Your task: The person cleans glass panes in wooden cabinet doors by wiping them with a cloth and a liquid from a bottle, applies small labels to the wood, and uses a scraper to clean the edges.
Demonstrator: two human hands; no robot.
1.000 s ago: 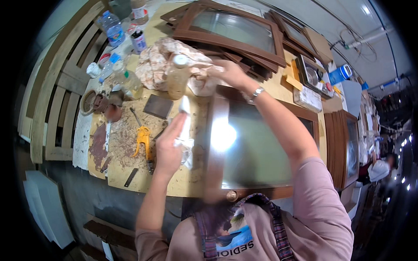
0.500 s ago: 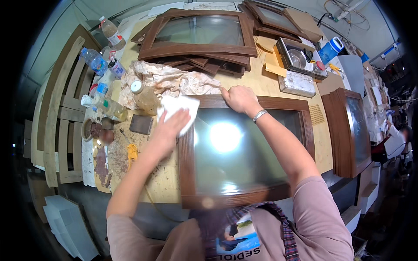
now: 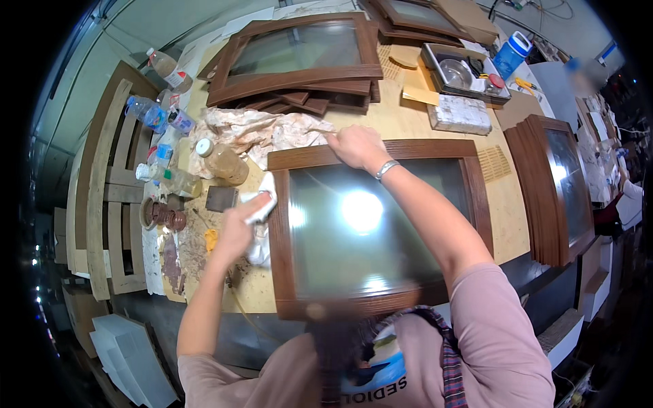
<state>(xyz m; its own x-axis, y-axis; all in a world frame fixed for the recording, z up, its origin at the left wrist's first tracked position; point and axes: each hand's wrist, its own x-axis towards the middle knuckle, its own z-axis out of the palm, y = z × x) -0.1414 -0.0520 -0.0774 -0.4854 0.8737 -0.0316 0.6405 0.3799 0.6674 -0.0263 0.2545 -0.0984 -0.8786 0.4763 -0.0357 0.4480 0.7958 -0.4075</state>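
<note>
A brown wooden-framed glass panel [image 3: 381,297] lies flat in front of me on the workbench, a bright light reflected in its glass. My right hand [image 3: 357,147] grips the panel's far rail, thumb toward the left; its fingertips are hidden over the edge. Beside the panel's left rail, my left hand [image 3: 238,229] is closed on a folded white cloth [image 3: 260,250]. That cloth hangs down against the frame's outer left side. Just left of the left hand sits a small dark block [image 3: 222,198], near a jar of cloudy tan liquid [image 3: 222,162].
Stacked framed panels [image 3: 292,78] lie at the back, with a crumpled stained cloth [image 3: 262,132] before them. Several bottles [image 3: 146,112] line the left edge. A tray of tools [image 3: 466,73] and a wrapped block [image 3: 460,114] are at back right. More frames [image 3: 551,190] stand at right.
My left hand has moved the white cloth from the panel's far left corner down along its left side, toward me. The right hand keeps its hold on the far rail.
</note>
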